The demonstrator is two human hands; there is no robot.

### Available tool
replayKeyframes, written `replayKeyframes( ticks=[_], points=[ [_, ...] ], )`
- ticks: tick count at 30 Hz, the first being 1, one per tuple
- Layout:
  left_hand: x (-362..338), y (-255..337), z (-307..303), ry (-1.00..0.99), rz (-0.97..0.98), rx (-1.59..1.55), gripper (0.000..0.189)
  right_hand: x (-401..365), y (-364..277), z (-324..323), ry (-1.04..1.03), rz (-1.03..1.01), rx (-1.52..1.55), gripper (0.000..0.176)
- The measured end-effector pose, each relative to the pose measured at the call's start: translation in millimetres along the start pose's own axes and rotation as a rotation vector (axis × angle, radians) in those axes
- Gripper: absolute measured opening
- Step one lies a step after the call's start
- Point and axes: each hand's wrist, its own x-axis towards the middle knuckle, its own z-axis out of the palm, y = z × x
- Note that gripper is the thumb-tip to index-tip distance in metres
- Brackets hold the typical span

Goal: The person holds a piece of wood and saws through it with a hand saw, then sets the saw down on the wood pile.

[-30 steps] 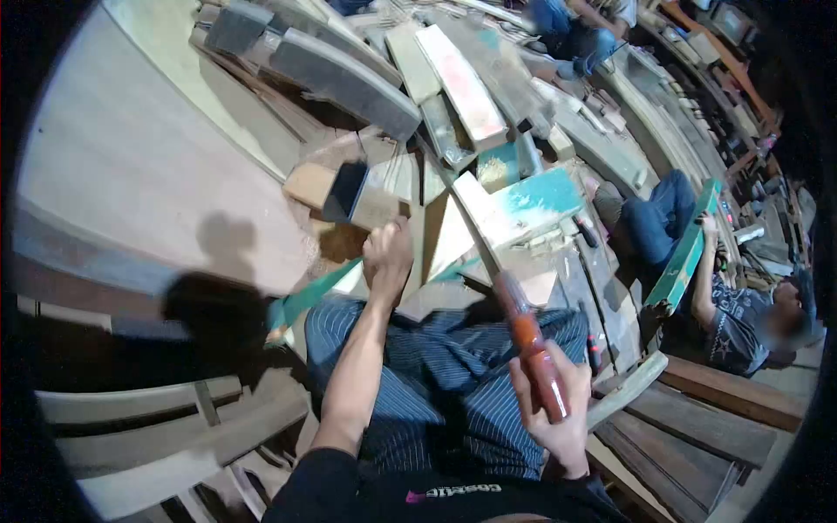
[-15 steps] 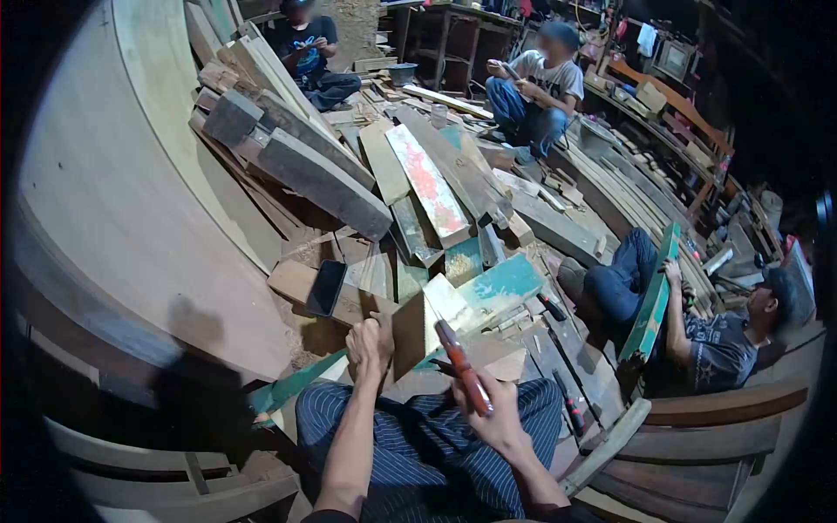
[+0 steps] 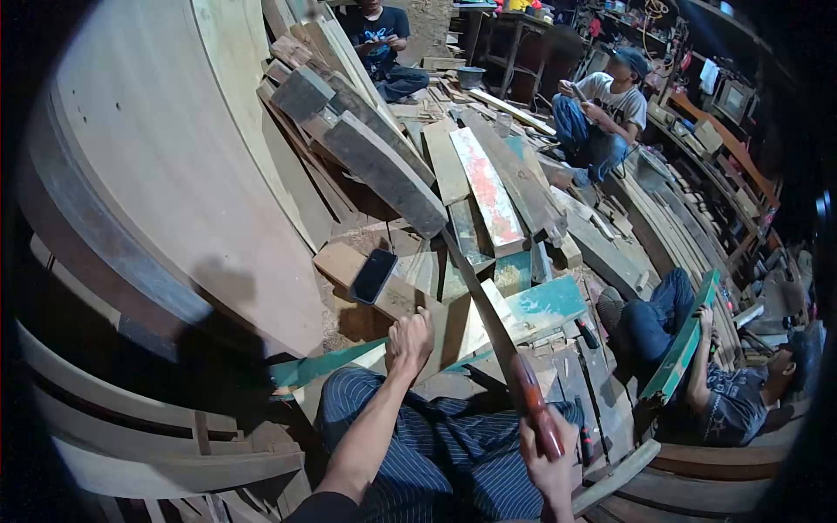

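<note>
My left hand [image 3: 410,343] is closed on the near left edge of a wooden board [image 3: 455,329] over my lap. My right hand [image 3: 549,453] grips the red-brown handle of a long-bladed tool [image 3: 495,327]. Its blade slants up and left across the board, with the tip near the end of a dark beam. Beside the board lies a green-painted plank [image 3: 549,301]. A black phone [image 3: 373,276] rests on a wood block just beyond my left hand.
Stacked beams [image 3: 384,170] and a red-stained white block [image 3: 488,187] lie ahead. A large curved panel [image 3: 174,157] fills the left. Two people sit at the back; a person at right holds a green plank [image 3: 684,344]. Curved slats [image 3: 174,471] are at lower left.
The camera view has swung left, so the scene sits further right. My right hand has drawn back toward my body, and more of the blade shows. My left hand stays by the board.
</note>
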Motion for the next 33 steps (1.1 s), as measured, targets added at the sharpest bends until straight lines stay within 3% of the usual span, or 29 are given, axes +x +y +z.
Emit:
replayKeyframes(
  ticks=[3,4,7,9,11,12,16,23,24,27,28,31,33],
  points=[
    [-4.7,9.3,-10.7,0.037,-0.008,0.018,0.060,27.8,-26.3,6.6,0.038,-0.130,0.077,0.014],
    [-3.0,9.6,-9.4,0.023,-0.038,0.065,0.052,36.7,-29.1,12.1,0.053,-0.160,0.077,0.014],
    [-16.0,-5.6,-4.4,0.166,0.205,0.072,0.041,60.9,-19.9,37.6,0.093,-0.232,0.113,0.014],
    [-8.3,-5.5,3.7,0.140,0.173,0.032,0.056,60.3,-16.7,42.9,0.063,-0.197,0.113,0.015],
    [-4.3,5.8,-10.9,0.064,0.072,0.013,0.056,53.4,-17.9,34.1,0.044,-0.139,0.083,0.016],
    [-2.3,4.0,-12.8,0.047,0.095,0.049,0.038,46.0,-18.3,31.1,0.029,-0.105,0.071,0.017],
    [-5.6,20.8,-23.6,-0.018,-0.068,-0.044,0.053,24.8,-23.0,21.4,-0.063,-0.112,0.073,0.018],
    [-11.4,24.7,-27.4,-0.018,-0.006,-0.026,0.057,23.3,-8.5,29.8,0.036,-0.210,0.082,0.018],
    [-10.8,28.1,-31.2,-0.040,-0.019,-0.012,0.057,22.3,-11.9,23.0,-0.089,-0.071,0.038,0.019],
    [-13.2,23.7,-27.1,-0.031,0.013,0.011,0.057,26.5,-11.6,26.3,-0.009,-0.091,0.021,0.019],
    [-13.0,13.4,-20.0,0.024,0.155,0.037,0.059,27.9,-10.1,28.1,0.002,-0.102,0.082,0.019],
    [-12.4,16.9,-20.1,-0.011,0.031,0.027,0.060,30.7,-5.9,38.8,0.082,-0.212,0.107,0.018],
    [-15.0,16.7,-25.6,-0.051,0.074,0.049,0.061,33.0,-9.7,39.3,0.055,-0.192,0.125,0.020]
  ],
)
